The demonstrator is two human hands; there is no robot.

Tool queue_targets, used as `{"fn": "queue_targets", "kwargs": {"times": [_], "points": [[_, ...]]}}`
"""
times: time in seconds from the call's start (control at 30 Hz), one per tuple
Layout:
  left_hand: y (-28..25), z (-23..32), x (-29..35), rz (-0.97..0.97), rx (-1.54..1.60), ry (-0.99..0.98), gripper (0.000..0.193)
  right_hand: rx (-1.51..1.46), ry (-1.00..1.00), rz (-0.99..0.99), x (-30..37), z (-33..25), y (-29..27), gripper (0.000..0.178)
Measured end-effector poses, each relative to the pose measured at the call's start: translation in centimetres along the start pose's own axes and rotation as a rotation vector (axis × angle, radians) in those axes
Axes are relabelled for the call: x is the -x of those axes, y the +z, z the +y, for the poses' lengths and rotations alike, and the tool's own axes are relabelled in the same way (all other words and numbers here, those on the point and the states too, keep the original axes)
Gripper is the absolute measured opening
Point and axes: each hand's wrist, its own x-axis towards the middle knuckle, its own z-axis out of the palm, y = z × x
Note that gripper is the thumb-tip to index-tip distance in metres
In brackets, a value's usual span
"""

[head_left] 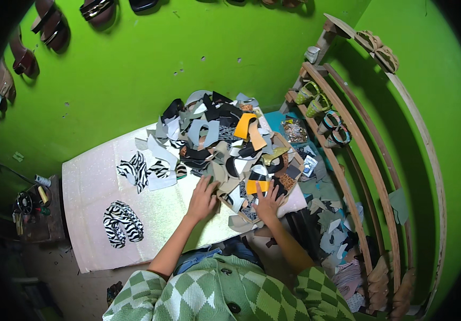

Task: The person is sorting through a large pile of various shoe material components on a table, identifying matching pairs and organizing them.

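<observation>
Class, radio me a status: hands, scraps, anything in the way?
Left hand spread at edge of scrap pile. Right hand spread at yellow-orange scrap. Zebra-print pieces off left, clear of both hands.

**Steep Downward View from Head Height**

The scene is viewed from the person's head through a wide fisheye lens, angled steeply down and forward over the worktable [161,214]. The checked green garment [225,291] is seen from above, closest to the lens, at the bottom centre. The left hand [203,199] and right hand [268,203] are framed farther out, below the middle. The green wall [134,80] is faced across the top. At the right, the wooden rack [426,136] is bent into arcs, and the corners are rounded off in black.
</observation>
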Motion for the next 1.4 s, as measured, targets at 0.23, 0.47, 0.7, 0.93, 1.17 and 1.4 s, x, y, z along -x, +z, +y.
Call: {"fn": "queue_targets", "kwargs": {"times": [0.23,0.47,0.7,0.93,1.17,1.4], "points": [[-5.2,-7.2,8.3,0.066,-0.103,-0.263,0.046,-0.124,0.174,-0.389,-3.1,-2.0,-3.1,0.092],[-8.4,-12.1,14.5,0.15,-0.157,-0.436,0.041,-0.245,0.047,0.099,-2.2,-7.8,-6.0,0.056],[-8.8,-13.9,13.6,0.233,-0.141,-0.482,0.04,-0.309,-0.366,0.398,-7.9,-18.8,-2.3,0.046],[-6.1,-14.7,8.2,0.246,-0.195,-0.331,0.052,-0.172,-0.849,0.302,-14.1,-25.3,0.8,0.036],[-2.9,-17.1,6.3,0.267,-0.36,-0.445,0.045,-0.143,-1.0,0.169,-18.0,-26.0,1.0,0.026],[-5.8,-14.9,5.1,0.575,-0.167,-0.403,0.014,-0.292,-1.09,0.234,-19.4,-25.5,-0.2,0.023]]}}
